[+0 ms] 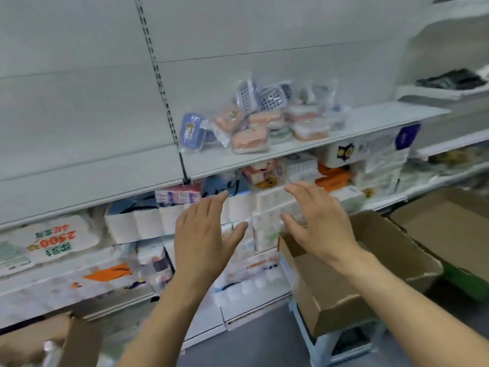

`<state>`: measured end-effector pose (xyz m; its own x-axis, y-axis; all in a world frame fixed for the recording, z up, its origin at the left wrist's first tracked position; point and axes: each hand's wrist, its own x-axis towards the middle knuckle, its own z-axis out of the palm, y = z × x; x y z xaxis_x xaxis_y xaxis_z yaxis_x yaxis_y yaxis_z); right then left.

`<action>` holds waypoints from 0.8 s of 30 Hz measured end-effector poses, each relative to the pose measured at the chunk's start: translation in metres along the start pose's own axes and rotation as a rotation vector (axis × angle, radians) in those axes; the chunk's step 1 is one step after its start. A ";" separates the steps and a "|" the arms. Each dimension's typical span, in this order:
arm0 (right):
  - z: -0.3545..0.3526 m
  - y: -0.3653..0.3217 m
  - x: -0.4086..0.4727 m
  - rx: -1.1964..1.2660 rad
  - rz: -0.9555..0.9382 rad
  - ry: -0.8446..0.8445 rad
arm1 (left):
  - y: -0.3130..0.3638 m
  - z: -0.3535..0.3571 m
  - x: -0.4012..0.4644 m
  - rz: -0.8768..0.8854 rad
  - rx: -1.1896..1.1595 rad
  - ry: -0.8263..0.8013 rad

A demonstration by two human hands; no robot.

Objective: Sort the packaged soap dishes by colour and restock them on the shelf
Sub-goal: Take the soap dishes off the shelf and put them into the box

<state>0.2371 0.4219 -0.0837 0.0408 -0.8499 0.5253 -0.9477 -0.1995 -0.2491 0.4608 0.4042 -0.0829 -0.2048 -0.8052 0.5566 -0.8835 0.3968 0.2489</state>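
A loose heap of packaged soap dishes lies on the white shelf point(370, 120). A blue dish point(192, 131) leans at the heap's left end. Pink dishes point(250, 139) fill the front and middle. Blue-and-white perforated dishes point(270, 98) sit on top at the back, and a green one point(280, 133) shows between the pink ones. My left hand point(203, 231) and my right hand point(320, 221) are raised below the shelf edge, both with fingers straight and spread, holding nothing and touching nothing.
Packs of toilet paper and tissue point(137, 223) fill the shelves under the soap dishes. An open cardboard box point(370, 282) stands on a stool at the right, with another box point(444, 223) behind it. A further box corner point(66, 337) is at bottom left.
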 end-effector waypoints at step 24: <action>-0.029 0.345 0.188 0.020 0.267 0.015 | 0.190 0.211 0.306 0.157 -0.270 -0.116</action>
<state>-0.0911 0.2079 -0.0471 -0.2148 -0.8663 0.4509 -0.9177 0.0209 -0.3968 0.1410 0.1403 -0.0327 -0.3903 -0.7634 0.5147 -0.6969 0.6103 0.3768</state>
